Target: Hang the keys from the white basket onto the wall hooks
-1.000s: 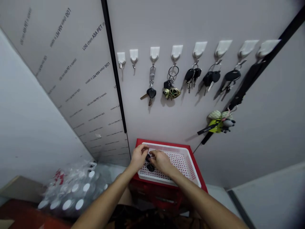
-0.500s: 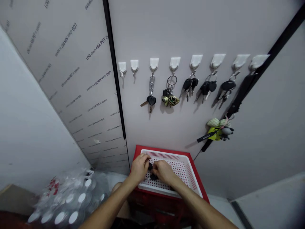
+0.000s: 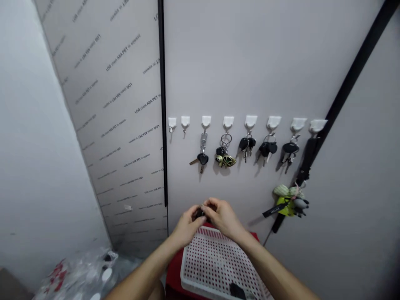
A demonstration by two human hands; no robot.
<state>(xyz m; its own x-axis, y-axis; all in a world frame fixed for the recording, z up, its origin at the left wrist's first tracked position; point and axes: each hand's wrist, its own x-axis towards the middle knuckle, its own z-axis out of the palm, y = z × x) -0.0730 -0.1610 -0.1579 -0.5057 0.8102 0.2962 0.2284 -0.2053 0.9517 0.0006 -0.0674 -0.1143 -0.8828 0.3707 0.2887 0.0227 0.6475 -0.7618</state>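
My left hand [image 3: 186,226] and my right hand [image 3: 221,216] are raised together above the far rim of a white perforated plastic basket [image 3: 215,254]. The fingers of both are closed on small dark keys [image 3: 199,213], mostly hidden between the fingertips. Another black-headed key [image 3: 237,291] lies in the near part of the basket. On the wall above my hands hang several key sets, the nearest being a black-headed pair [image 3: 202,159] on a silver clip. Two white hooks at the left, an outer one [image 3: 172,123] and an inner one [image 3: 185,121], carry no keys.
A red cabinet [image 3: 173,271] supports the basket. Right of the clip hang a set with a brass-coloured charm [image 3: 227,161], more black keys [image 3: 268,148] and a lanyard with yellow and plush charms [image 3: 286,206]. Plastic-wrapped bottles [image 3: 81,277] stand at lower left.
Both hands have lifted out of the basket with the keys, toward the wall. A black key stays behind in the basket. My view has tilted upward, so the hooks appear lower.
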